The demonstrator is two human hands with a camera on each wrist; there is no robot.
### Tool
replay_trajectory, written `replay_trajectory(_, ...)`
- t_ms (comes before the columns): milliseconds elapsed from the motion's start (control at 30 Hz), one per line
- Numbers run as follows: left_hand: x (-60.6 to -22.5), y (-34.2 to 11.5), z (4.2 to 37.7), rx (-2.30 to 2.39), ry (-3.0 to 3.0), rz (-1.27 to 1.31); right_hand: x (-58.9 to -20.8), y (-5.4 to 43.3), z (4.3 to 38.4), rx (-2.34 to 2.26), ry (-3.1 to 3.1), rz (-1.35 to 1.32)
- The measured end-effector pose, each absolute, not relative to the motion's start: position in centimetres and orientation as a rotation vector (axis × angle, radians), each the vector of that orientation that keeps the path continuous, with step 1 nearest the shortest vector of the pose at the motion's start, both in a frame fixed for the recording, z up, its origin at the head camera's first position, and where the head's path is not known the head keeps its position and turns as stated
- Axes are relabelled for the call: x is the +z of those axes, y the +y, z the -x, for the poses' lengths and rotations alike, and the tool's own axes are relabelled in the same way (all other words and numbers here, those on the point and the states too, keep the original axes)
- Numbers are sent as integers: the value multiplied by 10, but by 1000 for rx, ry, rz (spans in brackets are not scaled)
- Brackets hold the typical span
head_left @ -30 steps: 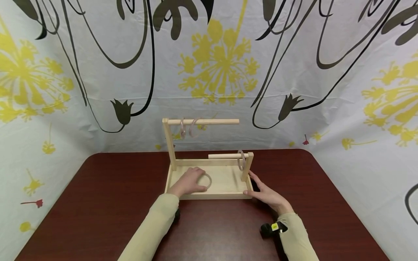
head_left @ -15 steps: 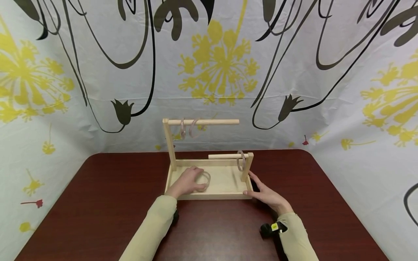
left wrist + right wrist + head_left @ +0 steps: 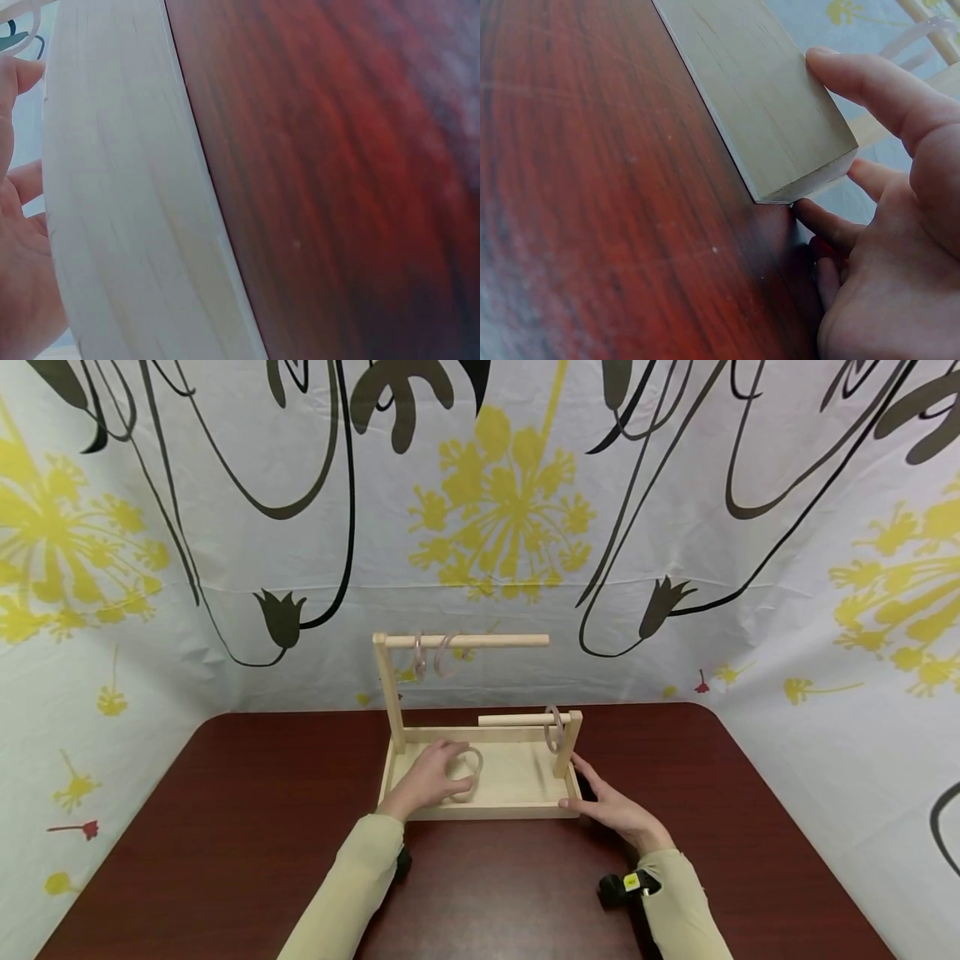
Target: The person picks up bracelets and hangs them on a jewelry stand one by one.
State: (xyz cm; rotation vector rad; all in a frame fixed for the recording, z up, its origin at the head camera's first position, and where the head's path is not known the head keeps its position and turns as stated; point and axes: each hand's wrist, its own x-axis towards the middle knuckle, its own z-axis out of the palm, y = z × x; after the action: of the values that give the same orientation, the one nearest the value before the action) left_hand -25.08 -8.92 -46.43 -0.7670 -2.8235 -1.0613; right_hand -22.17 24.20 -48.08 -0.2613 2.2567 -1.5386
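A light wooden rack [image 3: 480, 812] with a shallow tray base and two pegs stands on the table. Inside its tray, my left hand [image 3: 429, 777] pinches a pale translucent ring [image 3: 480, 767] between thumb and fingers, the ring raised on edge. In the left wrist view, part of the left hand [image 3: 26, 255] shows behind the front wall. My right hand [image 3: 617, 812] holds the tray's front right corner, thumb on the front wall and fingers along the side. The right wrist view shows that thumb [image 3: 855, 75] on the wall's edge.
Two similar rings [image 3: 419, 657] hang on the tall left peg [image 3: 502, 641]. Another ring [image 3: 553, 731] hangs on the lower right peg [image 3: 517, 719], near its post. A patterned cloth [image 3: 480, 552] hangs behind the dark red table [image 3: 285, 827].
My left hand has drawn slightly left and up with the ring, which has tipped from lying nearly flat to standing more on edge. The right hand and the rack have stayed put.
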Motion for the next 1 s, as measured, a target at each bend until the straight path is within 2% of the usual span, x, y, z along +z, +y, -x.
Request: replay_trajectory(1000, -453, -88, 242, -1373, -2664, 644, -479, 243, 221, -1523, 2273, 278)
